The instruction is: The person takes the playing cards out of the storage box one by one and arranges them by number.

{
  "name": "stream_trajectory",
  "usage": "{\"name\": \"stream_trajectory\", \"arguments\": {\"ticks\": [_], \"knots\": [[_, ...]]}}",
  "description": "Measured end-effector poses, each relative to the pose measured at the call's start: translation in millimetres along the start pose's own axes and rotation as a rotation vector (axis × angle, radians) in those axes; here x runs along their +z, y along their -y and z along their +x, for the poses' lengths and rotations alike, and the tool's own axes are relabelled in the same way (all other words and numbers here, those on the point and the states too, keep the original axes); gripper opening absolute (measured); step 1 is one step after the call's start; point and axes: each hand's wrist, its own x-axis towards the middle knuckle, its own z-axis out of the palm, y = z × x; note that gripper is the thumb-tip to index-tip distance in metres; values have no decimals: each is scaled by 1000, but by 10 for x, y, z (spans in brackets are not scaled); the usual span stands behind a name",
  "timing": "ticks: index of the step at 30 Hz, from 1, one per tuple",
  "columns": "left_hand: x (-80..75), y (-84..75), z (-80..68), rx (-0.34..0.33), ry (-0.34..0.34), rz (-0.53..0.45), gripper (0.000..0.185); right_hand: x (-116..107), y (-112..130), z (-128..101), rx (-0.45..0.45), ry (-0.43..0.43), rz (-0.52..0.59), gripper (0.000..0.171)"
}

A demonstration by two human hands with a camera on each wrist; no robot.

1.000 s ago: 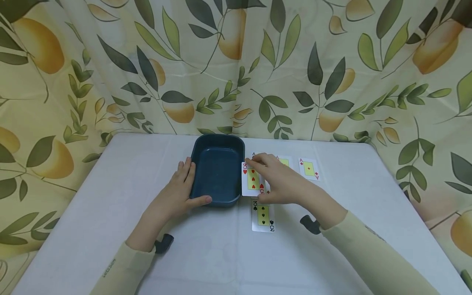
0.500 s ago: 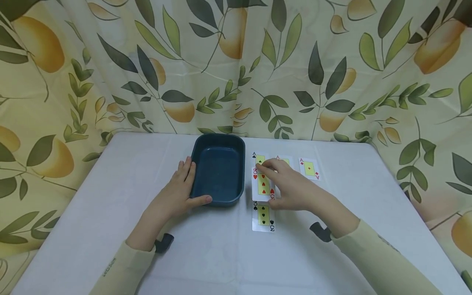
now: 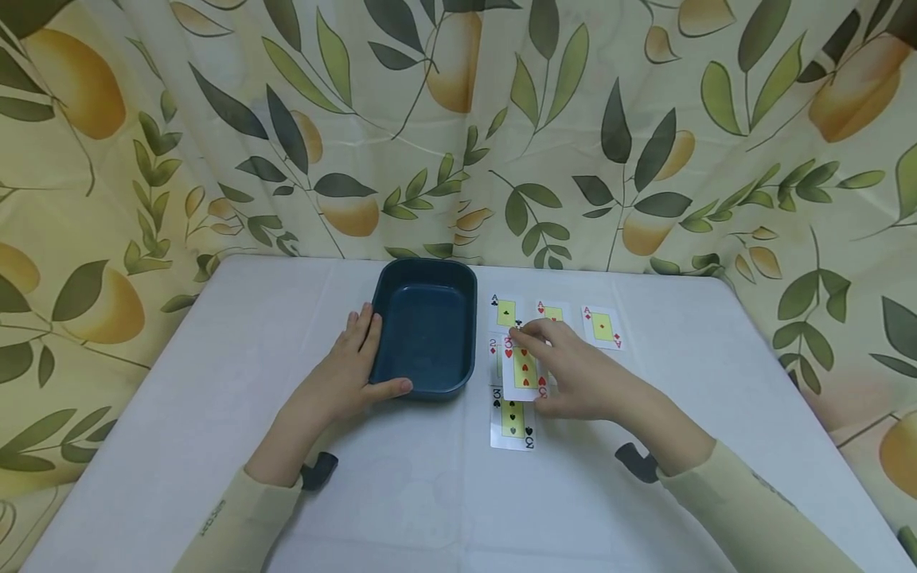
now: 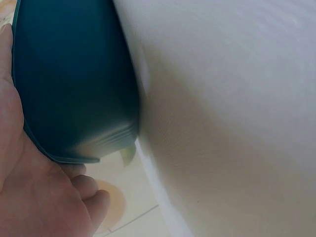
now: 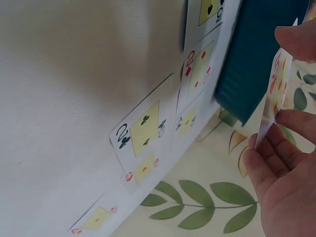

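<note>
My right hand (image 3: 580,370) pinches a three of hearts (image 3: 524,374) between thumb and fingers. In the right wrist view that playing card (image 5: 277,84) is seen nearly edge-on, above the laid cards. Beneath it lie a two of diamonds (image 3: 495,366), partly covered, and a three of spades (image 3: 512,430). A two of clubs (image 5: 145,126) shows in the right wrist view; my right hand hides it from the head view. My left hand (image 3: 340,370) rests against the left side of a dark blue tray (image 3: 424,382), fingers straight, thumb on its near edge.
Behind the right hand lie a black ace (image 3: 505,312), an ace of hearts (image 3: 550,310) and an ace of diamonds (image 3: 602,326) in a row. A white cloth covers the table (image 3: 401,493). A fruit-patterned curtain (image 3: 430,183) hangs behind its far edge.
My right hand has moved right and slightly nearer with the three of hearts, from beside the tray's rim to over the laid cards, uncovering the black ace. The left hand stays still.
</note>
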Motion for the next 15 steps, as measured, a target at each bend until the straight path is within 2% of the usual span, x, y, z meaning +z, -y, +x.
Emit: {"name": "stream_trajectory", "arguments": {"ticks": [15], "knots": [[10, 7, 0, -3, -1, 0, 119, 118, -126, -79, 6, -13, -17, 94]]}}
